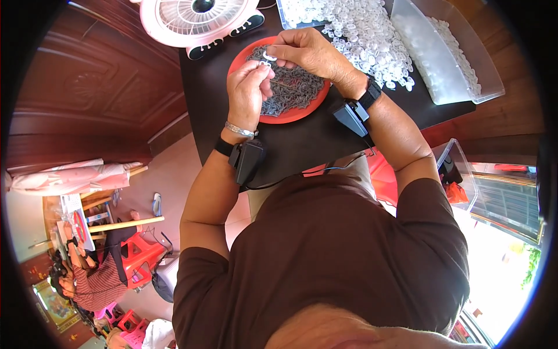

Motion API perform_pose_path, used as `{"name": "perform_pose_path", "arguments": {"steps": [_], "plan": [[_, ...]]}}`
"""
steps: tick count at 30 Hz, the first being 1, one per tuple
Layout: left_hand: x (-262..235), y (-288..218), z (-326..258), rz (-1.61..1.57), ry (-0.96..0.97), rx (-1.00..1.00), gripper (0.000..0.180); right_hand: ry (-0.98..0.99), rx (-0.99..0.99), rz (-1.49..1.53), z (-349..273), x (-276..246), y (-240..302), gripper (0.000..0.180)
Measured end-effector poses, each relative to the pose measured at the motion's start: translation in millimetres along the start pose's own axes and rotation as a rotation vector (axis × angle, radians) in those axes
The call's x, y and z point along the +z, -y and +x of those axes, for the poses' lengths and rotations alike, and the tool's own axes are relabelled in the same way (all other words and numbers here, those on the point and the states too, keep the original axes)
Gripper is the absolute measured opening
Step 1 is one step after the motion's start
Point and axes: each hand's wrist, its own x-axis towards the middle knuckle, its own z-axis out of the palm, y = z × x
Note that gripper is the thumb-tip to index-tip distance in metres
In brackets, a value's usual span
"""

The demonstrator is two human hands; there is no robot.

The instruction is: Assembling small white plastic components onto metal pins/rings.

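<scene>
Over a round orange-red basin, my two hands meet close together, fingertips nearly touching. My left hand is closed in a pinch on a small white plastic piece at its fingertips. From the right, my right hand reaches in, its thumb and fingers pinching a curved white plastic piece. Whether the two pieces are joined is too small to tell. Many small dark grey parts fill the basin beneath the hands.
Loose white plastic pieces lie heaped on the dark table. A translucent bin with more pieces stands at the right, a blue-edged tray behind. A pink fan stands far left. Another person sits at lower left.
</scene>
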Motion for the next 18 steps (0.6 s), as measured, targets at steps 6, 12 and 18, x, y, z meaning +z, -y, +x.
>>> {"name": "perform_pose_path", "arguments": {"steps": [6, 12, 18], "plan": [[1.4, 0.7, -1.3, -0.007, 0.003, -0.003, 0.024, -0.008, -0.016, -0.029, 0.3, 1.4, -0.9, 0.023], [2.4, 1.8, -1.9, 0.001, -0.001, -0.002, 0.024, 0.016, -0.034, -0.061, 0.2, -0.3, -1.6, 0.024], [3.0, 3.0, -3.3, -0.028, -0.011, -0.005, 0.024, 0.030, -0.044, -0.063, -0.9, 1.6, 1.3, 0.023]]}}
